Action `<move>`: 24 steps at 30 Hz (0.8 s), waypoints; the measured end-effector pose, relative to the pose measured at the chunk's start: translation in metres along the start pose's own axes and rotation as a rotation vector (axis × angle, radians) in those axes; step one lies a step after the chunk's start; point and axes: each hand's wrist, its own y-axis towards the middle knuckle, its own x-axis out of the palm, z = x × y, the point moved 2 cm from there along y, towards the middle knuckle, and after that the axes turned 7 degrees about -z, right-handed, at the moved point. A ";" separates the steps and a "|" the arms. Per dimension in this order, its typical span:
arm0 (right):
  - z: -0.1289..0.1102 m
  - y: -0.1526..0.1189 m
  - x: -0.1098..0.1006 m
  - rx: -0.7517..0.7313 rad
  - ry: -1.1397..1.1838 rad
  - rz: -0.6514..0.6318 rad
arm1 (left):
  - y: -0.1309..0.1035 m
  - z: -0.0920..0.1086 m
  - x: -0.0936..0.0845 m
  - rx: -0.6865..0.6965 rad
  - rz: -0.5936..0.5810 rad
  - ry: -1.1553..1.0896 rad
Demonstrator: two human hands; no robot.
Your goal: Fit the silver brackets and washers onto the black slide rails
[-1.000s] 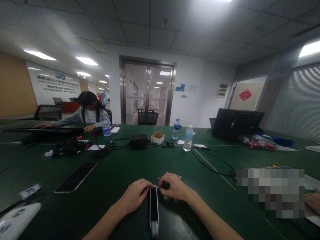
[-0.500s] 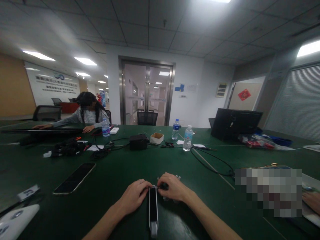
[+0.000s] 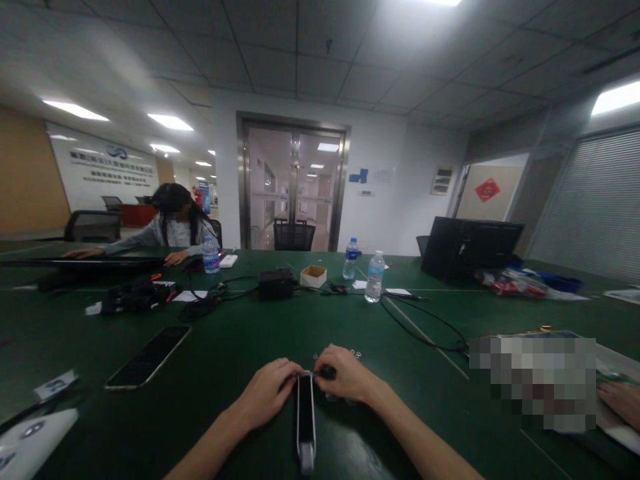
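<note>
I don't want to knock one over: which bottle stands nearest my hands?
The rightmost bottle, white-capped; the middle bottle and leftmost bottle stand farther back.

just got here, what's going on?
Someone's left hand and right hand are at the far end of a narrow, pale-framed black device on the green table, fingertips close on either side. What the right one pinches, if anything, is unclear. Small ring-shaped pieces lie just beyond the right hand; a smartphone lies off to the left.
</note>
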 end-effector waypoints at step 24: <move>0.061 -0.024 -0.035 0.280 -0.086 -0.166 | -0.001 0.000 -0.006 -0.037 -0.008 0.026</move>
